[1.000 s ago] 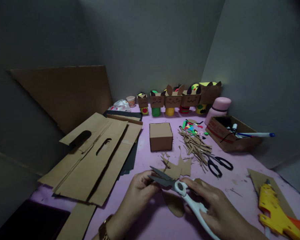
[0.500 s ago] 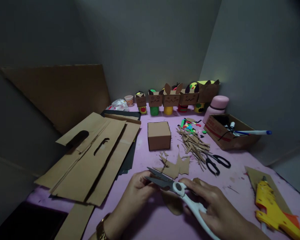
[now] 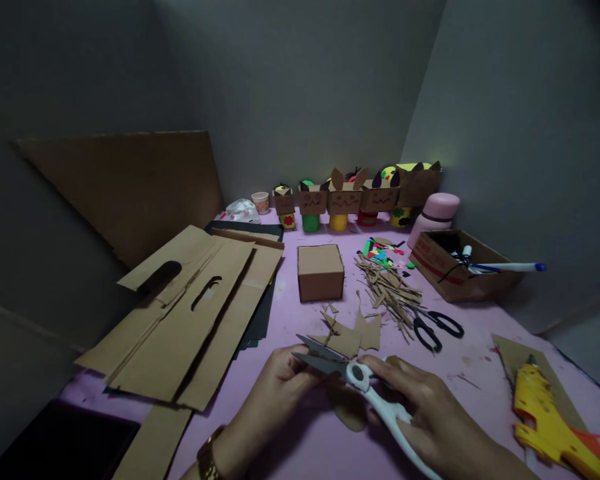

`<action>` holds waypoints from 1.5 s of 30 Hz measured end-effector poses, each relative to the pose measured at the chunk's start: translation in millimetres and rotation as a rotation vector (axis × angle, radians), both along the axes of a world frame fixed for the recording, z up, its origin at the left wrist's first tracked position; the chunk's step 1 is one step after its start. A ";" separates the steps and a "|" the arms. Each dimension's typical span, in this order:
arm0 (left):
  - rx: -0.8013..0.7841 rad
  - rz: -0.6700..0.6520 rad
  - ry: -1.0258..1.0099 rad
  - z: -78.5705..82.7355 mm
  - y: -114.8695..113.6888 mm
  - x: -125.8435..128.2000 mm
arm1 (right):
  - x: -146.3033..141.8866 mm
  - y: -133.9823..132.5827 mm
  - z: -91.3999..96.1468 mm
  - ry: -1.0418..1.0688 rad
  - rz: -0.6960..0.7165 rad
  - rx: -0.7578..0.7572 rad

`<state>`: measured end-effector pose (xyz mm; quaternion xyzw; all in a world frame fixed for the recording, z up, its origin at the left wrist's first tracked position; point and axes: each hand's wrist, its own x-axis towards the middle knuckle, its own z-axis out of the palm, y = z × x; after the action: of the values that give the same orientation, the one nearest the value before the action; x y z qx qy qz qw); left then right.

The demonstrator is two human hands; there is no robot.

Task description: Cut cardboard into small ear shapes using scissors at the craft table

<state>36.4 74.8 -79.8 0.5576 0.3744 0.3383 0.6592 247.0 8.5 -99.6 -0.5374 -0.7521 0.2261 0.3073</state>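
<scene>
My right hand (image 3: pixel 420 407) grips white-handled scissors (image 3: pixel 359 377), whose dark blades are parted and point left. Beneath the blades hangs a small rounded cardboard piece (image 3: pixel 349 407); its upper part is hidden by the scissors and my fingers. My left hand (image 3: pixel 290 383), with a gold watch on the wrist, pinches the cardboard piece right at the blades. Just beyond the blades lie jagged cardboard scraps (image 3: pixel 353 333). Farther back stands a closed cardboard box (image 3: pixel 321 273).
Flat cardboard sheets (image 3: pixel 180 320) are stacked at left. Cardboard strips (image 3: pixel 390 287) and black-handled scissors (image 3: pixel 437 330) lie right of centre. A yellow glue gun (image 3: pixel 550 413), an open cardboard box (image 3: pixel 460 280) and a pink bottle (image 3: pixel 436 212) stand right. Cardboard animal figures (image 3: pixel 345 199) line the back.
The whole view has shifted very slightly. Both hands, the scissors and the cardboard piece keep nearly the same position relative to one another.
</scene>
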 end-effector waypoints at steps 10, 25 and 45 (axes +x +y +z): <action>-0.009 -0.078 -0.017 0.7 1.1 0.7 | -1.1 -3.1 -1.6 0.057 0.021 -0.073; -0.017 -0.099 -0.034 5.7 0.2 2.6 | -3.1 -3.1 -10.9 0.044 0.015 -0.016; -0.040 0.030 -0.023 -0.3 4.6 0.1 | -4.3 8.9 -7.5 0.297 -0.248 -0.099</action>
<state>36.5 79.4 -80.1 0.5347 0.3818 0.3469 0.6693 242.7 17.3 -107.1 -0.6010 -0.6145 0.3002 0.4136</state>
